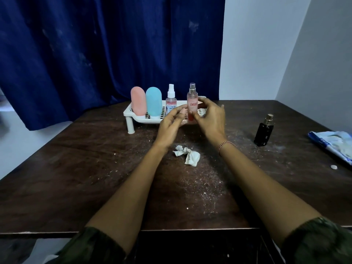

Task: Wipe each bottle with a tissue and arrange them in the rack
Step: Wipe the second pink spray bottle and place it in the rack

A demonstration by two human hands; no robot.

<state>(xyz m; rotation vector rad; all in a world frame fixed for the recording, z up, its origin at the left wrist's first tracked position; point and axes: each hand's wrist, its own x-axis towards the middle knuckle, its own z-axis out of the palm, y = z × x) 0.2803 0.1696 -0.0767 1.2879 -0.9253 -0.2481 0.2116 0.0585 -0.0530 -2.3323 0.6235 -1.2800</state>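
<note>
Pink spray bottle (192, 103) upright in outstretched right hand (211, 119), left hand (171, 124) beside.

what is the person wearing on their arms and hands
Dark green patterned sleeves are pushed up near both elbows. A thin reddish bracelet circles the right wrist. The left hand and right hand are ungloved, with no rings showing.

Dark sleeves (320, 242), one bracelet (226, 144).
Sleeves mottled dark green, camouflage-like, ending near the elbows; thin reddish bracelet circling the right hand's (211, 119) wrist.
</note>
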